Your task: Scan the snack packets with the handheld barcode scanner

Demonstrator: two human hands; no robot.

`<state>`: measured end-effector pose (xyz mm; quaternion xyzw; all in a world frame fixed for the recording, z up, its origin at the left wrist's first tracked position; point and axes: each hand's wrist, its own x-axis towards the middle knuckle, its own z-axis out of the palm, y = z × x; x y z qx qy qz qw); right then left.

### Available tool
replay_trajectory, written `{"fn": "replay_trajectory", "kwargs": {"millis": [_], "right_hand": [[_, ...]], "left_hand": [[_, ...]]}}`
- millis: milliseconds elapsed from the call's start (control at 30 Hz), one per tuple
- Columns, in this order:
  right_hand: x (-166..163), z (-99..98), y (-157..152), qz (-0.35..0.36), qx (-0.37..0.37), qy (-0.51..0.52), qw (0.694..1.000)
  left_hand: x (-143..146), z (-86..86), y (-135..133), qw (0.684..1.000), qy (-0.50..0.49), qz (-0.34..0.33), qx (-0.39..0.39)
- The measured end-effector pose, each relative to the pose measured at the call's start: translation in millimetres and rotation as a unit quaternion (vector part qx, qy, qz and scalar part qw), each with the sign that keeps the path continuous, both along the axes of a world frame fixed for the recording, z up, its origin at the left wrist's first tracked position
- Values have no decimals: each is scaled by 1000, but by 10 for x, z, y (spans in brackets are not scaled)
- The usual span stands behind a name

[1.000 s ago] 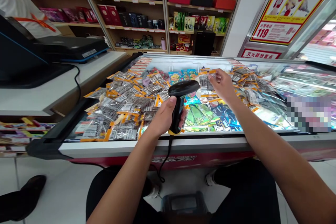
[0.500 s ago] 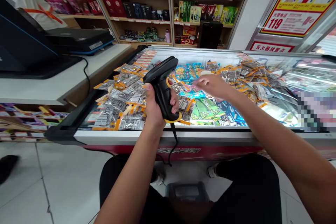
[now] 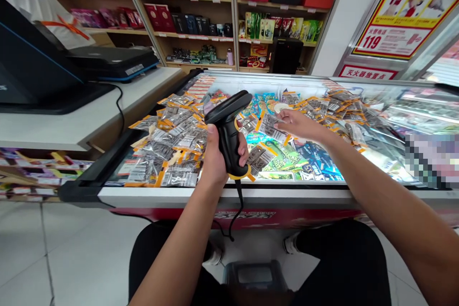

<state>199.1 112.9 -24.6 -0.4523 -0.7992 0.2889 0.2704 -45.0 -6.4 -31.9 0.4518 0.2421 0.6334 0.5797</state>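
Note:
My left hand (image 3: 215,160) is closed around the grip of a black barcode scanner (image 3: 229,114), its head tilted up and to the right over the glass-topped freezer chest (image 3: 222,196). My right hand (image 3: 301,125) reaches left of the scanner's head, palm down, and its fingertips hold the edge of a silver-and-orange snack packet (image 3: 268,126) just above the glass. A heap of similar packets (image 3: 172,141) lies left of the scanner. Another heap (image 3: 333,105) lies beyond my right hand.
The scanner's black cable (image 3: 236,215) hangs down in front of the freezer. A white counter (image 3: 71,124) at the left carries a black till terminal (image 3: 36,76). Wooden shelves (image 3: 233,33) of boxed goods stand behind. A poster (image 3: 401,9) hangs at the upper right.
My right hand has carried a packet from the right-hand heap leftward towards the scanner. My left hand has raised the scanner and tilted its head up.

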Motion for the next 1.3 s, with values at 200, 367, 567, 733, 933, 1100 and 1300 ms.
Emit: {"fn": "replay_trajectory", "kwargs": {"millis": [200,367,567,733,933,1100,1300], "right_hand": [[145,-26,-7,-46,-3,187,981],[117,13,-52,-21,9,174,984],[87,7,-58,-24,3,179,984],[210,-25,69,-113,57,155,980],[653,-120,393,-331,236,-89,909],[367,-5,419,-234,293,-85,923],[-585,24,300,121,197,-130,964]], "left_hand": [[16,-33,18,998,45,-53,-8],[43,-36,13,995,77,-60,-25],[48,-45,7,995,85,-47,-24],[46,-54,3,996,74,-45,-23],[15,23,1,1000,-2,-2,-14],[-12,52,16,998,-49,24,-36],[-32,8,31,998,-53,11,-29]]}}
